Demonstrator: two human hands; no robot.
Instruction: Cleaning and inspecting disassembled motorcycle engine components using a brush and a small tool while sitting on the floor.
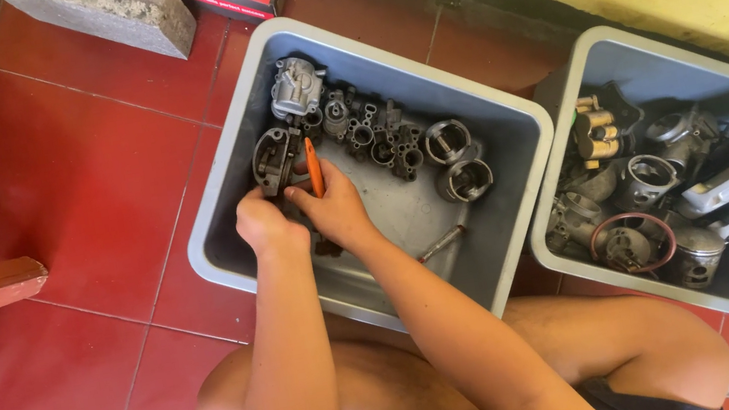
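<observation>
Grey plastic tub (222,228) on red floor tiles (80,192) holds metal engine parts (383,139) along its far side. Left hand (265,223) grips a dark metal casting (273,161) at the tub's left. Right hand (334,210), just beside, is closed around an orange-handled tool (314,166) pointing away.

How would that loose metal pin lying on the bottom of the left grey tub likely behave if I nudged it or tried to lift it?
The metal pin looks like a slim, round rod lying flat on the bare floor of the grey tub, so a nudge would probably roll it. It appears solid and rigid, likely heavy for its size. Its smooth, thin shaft may slip from fingertips.
</observation>
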